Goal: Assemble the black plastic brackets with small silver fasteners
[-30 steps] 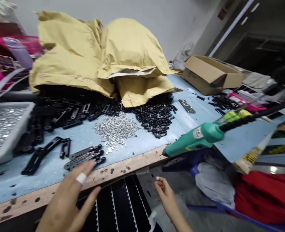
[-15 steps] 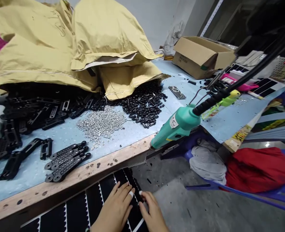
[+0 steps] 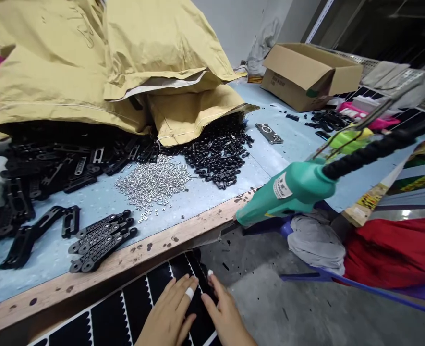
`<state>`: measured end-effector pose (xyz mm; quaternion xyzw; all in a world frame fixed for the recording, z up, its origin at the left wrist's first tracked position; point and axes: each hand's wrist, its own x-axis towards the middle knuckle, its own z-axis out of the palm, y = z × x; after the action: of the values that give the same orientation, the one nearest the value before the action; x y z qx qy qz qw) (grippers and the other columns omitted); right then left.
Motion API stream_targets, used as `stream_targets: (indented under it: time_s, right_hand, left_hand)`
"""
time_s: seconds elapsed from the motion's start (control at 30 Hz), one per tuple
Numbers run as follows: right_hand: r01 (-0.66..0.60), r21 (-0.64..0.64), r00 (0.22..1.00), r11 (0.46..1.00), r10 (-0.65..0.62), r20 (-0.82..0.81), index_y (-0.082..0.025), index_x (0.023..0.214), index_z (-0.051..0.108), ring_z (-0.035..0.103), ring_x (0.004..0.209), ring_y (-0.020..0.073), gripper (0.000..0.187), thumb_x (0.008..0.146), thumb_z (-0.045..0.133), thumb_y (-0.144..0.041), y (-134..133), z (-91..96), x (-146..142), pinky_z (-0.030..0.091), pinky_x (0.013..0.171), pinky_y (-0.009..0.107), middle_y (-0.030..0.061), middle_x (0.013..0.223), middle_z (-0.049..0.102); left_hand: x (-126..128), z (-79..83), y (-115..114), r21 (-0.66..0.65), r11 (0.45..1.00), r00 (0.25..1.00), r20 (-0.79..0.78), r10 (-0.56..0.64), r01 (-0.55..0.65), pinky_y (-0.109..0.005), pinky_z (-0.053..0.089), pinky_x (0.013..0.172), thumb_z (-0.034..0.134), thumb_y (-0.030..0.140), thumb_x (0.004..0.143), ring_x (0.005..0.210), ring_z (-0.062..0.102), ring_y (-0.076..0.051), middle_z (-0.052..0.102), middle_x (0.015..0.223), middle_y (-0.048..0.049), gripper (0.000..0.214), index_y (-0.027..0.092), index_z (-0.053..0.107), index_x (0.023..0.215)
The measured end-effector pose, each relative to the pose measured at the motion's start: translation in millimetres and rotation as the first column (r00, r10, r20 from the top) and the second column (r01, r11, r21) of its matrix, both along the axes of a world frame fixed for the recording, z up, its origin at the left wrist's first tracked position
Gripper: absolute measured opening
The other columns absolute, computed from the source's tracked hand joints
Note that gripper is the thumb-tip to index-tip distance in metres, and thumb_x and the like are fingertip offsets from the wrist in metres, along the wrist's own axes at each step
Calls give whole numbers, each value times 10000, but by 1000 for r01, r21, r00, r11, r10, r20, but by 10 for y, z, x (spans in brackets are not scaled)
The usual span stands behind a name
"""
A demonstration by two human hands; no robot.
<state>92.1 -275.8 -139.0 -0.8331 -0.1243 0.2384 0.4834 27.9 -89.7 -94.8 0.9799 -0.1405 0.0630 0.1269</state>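
Below the table edge lies a sheet of black panels split by white wavy lines. My left hand rests on it with fingers stretched out, a white band around one finger. At the sheet's right edge is my right hand, thumb and index finger apart, a white covering on the index fingertip. Nothing shows between its fingers. A green electric screwdriver hangs above and to the right of both hands. On the table, a small row of black ribbed arms lies left of the hands.
Silver pins are heaped mid-table, beside small black parts. Yellow paper sacks stand behind larger black parts. Farther right are a phone and cardboard box. Red cloth lies on a blue chair.
The screwdriver has swung right and looks larger. My left hand has shifted slightly left over the sheet, and my right index finger has risen a little. The view has turned slightly.
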Motion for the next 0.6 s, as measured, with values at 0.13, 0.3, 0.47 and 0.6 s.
stream_targets:
  time_s: [0.13,0.3,0.47,0.6]
  right_hand:
    - [-43,-79,998,996,40,-38,-96,1335,496,517,1223,295,538,871,504,-369,180,28,-43,414,1016,454,175,1321,538]
    - [40,-27,994,999,-43,-99,-135,1270,575,567,1166,303,509,842,528,-407,289,-28,3,446,979,422,149,1258,598]
    - [150,74,977,986,-136,-167,-119,1186,638,626,1074,317,564,764,616,-494,297,-112,55,482,935,413,152,1154,665]
    - [51,25,991,998,-48,-121,-138,1080,689,661,999,301,502,800,570,-536,312,-6,153,510,867,377,138,1066,707]
  left_hand:
    - [18,-55,-16,-64,996,997,-57,51,-55,-416,452,1024,482,264,923,1278,457,-252,464,1414,-86,634,183,181,1475]
    - [35,-124,-26,-139,984,991,-89,102,-114,-436,429,1042,477,193,894,1303,423,-252,427,1440,-93,695,197,115,1487]
    - [31,-171,-64,-156,977,986,-104,129,-144,-438,421,1044,496,144,851,1314,406,-253,419,1446,-94,759,197,88,1489]
    - [69,-102,-68,-167,972,977,-159,140,-166,-460,419,1038,551,136,800,1322,391,-266,379,1472,-78,836,216,80,1487]
